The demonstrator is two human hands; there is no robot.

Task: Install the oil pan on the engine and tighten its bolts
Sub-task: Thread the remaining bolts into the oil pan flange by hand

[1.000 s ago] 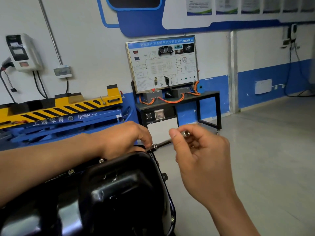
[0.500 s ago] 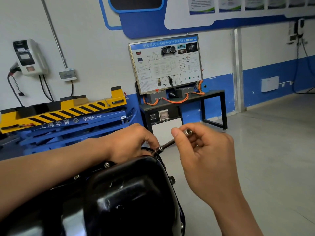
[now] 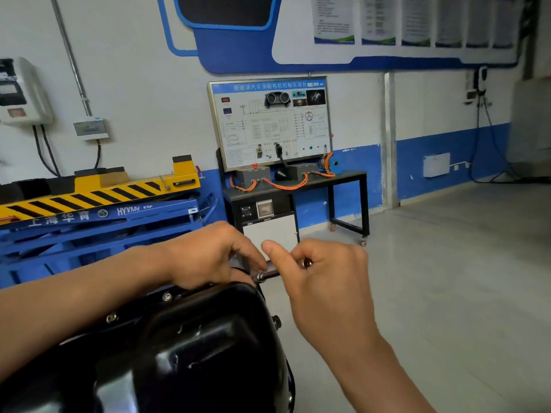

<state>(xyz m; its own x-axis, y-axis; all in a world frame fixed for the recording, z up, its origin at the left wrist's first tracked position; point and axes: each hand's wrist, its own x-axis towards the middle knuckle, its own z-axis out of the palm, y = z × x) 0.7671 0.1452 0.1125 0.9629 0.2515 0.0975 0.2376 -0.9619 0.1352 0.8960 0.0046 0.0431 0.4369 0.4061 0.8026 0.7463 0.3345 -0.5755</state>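
Observation:
The glossy black oil pan (image 3: 190, 353) fills the lower left, lying on the engine with bolts (image 3: 167, 297) along its far flange. A thin metal socket extension (image 3: 267, 275) points at the pan's far right corner. My right hand (image 3: 322, 281) pinches the extension's outer end between thumb and fingers. My left hand (image 3: 208, 254) curls over the pan's far corner, its fingertips at the socket end of the extension. The bolt under the socket is hidden by my fingers.
A blue and yellow scissor lift (image 3: 98, 210) stands behind the engine at the left. A training panel on a black table (image 3: 298, 180) stands against the wall ahead. Grey floor (image 3: 447, 278) stretches to the right.
My right hand has turned on the extension, thumb now raised and fingers closed further round its end. The camera has shifted slightly. My left hand stays at the pan's corner.

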